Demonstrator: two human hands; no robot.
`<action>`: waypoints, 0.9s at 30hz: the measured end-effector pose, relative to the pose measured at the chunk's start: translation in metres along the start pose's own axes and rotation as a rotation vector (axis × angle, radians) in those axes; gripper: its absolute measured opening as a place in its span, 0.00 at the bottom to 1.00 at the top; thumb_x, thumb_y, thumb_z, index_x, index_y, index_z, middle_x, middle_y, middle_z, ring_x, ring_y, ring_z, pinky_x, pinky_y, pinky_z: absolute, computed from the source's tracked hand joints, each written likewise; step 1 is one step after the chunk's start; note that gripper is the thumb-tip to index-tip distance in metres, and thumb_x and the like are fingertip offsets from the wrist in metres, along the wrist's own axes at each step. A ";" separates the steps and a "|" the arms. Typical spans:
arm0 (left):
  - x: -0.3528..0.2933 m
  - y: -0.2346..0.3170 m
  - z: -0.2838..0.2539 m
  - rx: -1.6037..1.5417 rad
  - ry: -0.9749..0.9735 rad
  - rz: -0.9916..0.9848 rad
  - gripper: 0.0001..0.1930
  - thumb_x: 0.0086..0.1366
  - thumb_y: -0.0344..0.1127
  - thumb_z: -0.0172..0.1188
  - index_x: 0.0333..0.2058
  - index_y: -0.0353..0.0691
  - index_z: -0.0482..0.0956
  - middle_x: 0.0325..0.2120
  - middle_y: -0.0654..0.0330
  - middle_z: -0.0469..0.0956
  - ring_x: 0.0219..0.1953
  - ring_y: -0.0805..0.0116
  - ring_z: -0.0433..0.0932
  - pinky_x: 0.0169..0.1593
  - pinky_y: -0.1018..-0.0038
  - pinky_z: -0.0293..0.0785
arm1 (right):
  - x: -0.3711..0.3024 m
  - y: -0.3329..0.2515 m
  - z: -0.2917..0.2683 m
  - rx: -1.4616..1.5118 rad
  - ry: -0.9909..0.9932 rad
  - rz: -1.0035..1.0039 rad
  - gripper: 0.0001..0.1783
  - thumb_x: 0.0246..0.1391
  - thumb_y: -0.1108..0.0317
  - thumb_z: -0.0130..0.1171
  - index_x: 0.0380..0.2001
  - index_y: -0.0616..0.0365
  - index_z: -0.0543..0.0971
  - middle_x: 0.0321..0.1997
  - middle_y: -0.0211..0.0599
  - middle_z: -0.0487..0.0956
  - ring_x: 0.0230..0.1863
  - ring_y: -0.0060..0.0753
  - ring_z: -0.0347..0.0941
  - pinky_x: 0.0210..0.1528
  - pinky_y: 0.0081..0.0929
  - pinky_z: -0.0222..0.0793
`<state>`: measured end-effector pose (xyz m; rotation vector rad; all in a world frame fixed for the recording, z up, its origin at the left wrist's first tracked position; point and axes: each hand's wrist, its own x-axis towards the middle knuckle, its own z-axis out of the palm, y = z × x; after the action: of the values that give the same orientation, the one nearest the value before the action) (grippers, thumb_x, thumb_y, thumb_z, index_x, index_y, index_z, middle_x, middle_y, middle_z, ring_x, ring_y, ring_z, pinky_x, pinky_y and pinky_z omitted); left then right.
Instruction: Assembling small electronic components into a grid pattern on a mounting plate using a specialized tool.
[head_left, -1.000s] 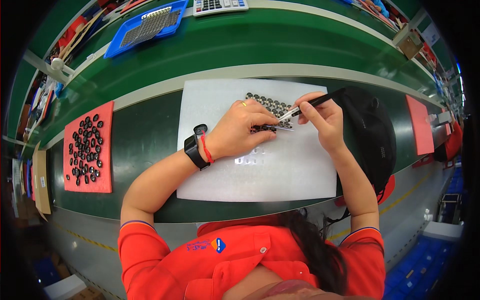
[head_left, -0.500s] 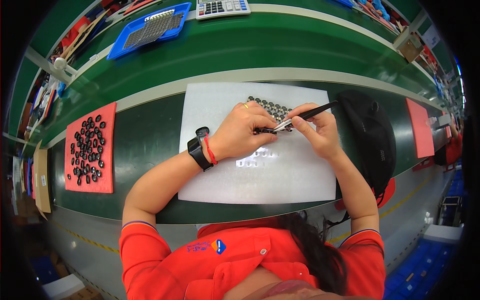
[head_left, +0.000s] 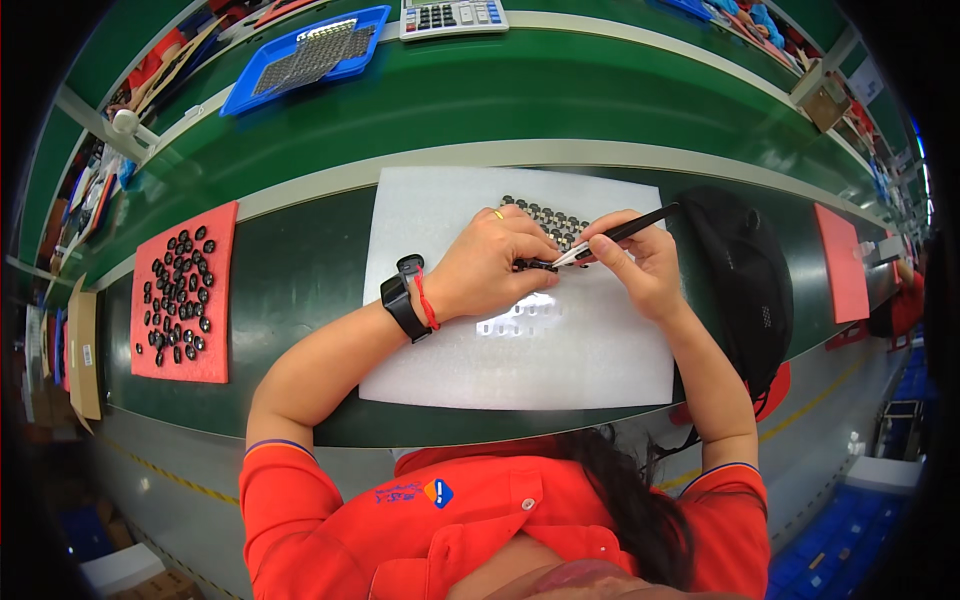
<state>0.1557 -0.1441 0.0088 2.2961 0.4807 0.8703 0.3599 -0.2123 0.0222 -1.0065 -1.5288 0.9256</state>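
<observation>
My right hand (head_left: pixel 640 262) is closed on a pair of tweezers (head_left: pixel 625 229) with a black grip and pale tips. The tips touch a small black part (head_left: pixel 533 265), which the fingers of my left hand (head_left: pixel 492 262) pinch against the white foam sheet (head_left: pixel 430 370). What kind of part it is, I cannot make out; fingers cover much of it. Just beyond my hands lies a panel of small dark-and-metal pieces in rows (head_left: pixel 548 219), partly hidden by my left hand. Nearer me on the foam, a clear strip with pale rectangles (head_left: pixel 515 322) shines.
To the left, a red foam mat (head_left: pixel 222 290) carries many small black round parts (head_left: pixel 178 300). A black bag or cap (head_left: pixel 745 270) lies right of the white sheet, with another red mat (head_left: pixel 842 262) farther right. On the shelf are a blue tray (head_left: pixel 300 62) and a calculator (head_left: pixel 452 17).
The tweezer tips have shifted very slightly at the black part. Both hands keep nearly the same pose, and the whole view has moved a little.
</observation>
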 end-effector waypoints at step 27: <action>-0.001 -0.001 -0.002 0.025 -0.013 0.016 0.08 0.44 0.29 0.67 0.27 0.38 0.81 0.29 0.61 0.79 0.34 0.62 0.75 0.41 0.68 0.68 | 0.001 -0.001 0.000 0.107 -0.032 0.126 0.08 0.56 0.73 0.54 0.36 0.69 0.75 0.33 0.39 0.77 0.36 0.27 0.75 0.40 0.24 0.73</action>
<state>0.1533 -0.1432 0.0086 2.3299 0.4699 0.8608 0.3597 -0.2112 0.0235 -1.0244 -1.4395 1.1053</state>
